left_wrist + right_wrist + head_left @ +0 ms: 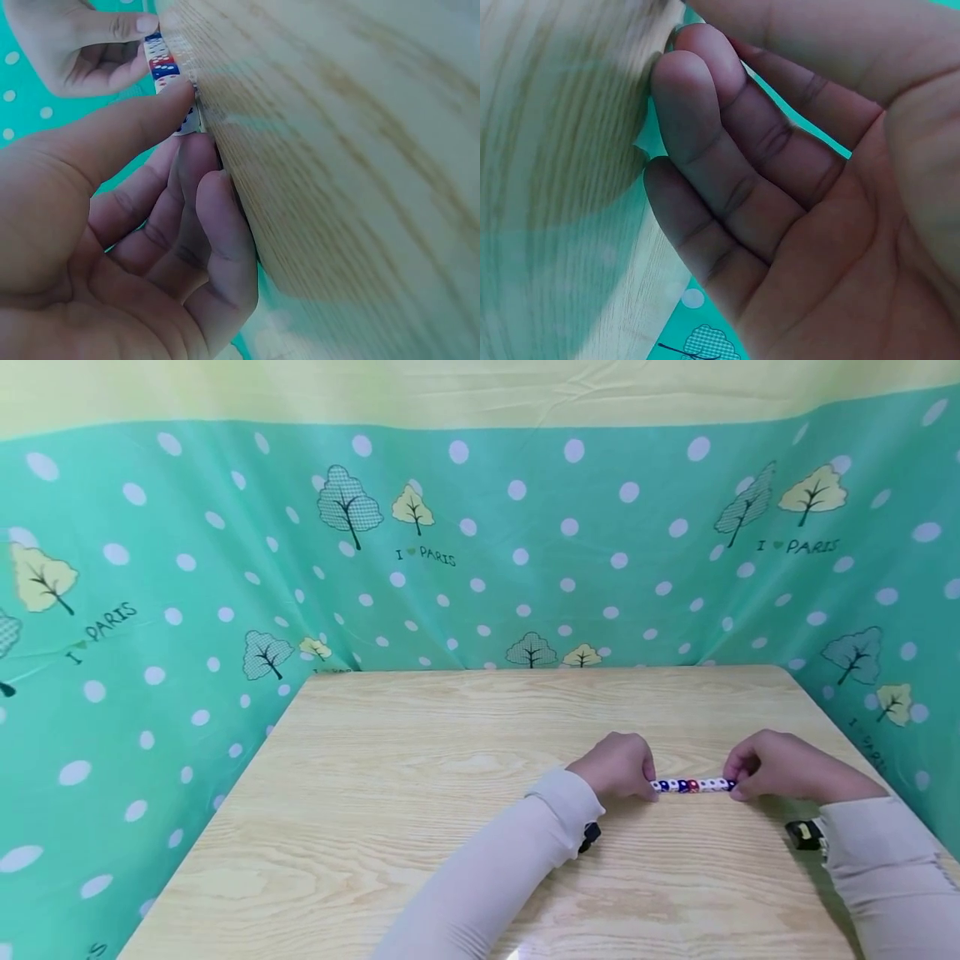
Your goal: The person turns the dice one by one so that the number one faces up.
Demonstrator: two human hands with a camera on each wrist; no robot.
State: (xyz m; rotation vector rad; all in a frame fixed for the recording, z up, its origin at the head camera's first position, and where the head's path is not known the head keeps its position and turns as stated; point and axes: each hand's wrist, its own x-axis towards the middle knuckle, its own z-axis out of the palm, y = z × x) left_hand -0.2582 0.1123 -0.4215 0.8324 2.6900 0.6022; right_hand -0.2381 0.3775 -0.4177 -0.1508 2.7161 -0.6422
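A straight row of dice (692,786), white, blue and one red, lies low at the right half of the wooden table (420,760). At its left end, my left hand (617,764) pinches the row between thumb and fingertips. My right hand (783,767) grips the opposite end the same way, so the row spans both hands. In the left wrist view, pips show on the dice (163,67) past the left thumb (127,131). The right wrist view shows the curled fingers of the right hand (765,195) close to the tabletop; the dice are hidden there.
A green dotted curtain (555,552) with tree prints hangs behind the table and along both sides. Dark devices (591,835) are strapped at the wrists, below light sleeves (480,868).
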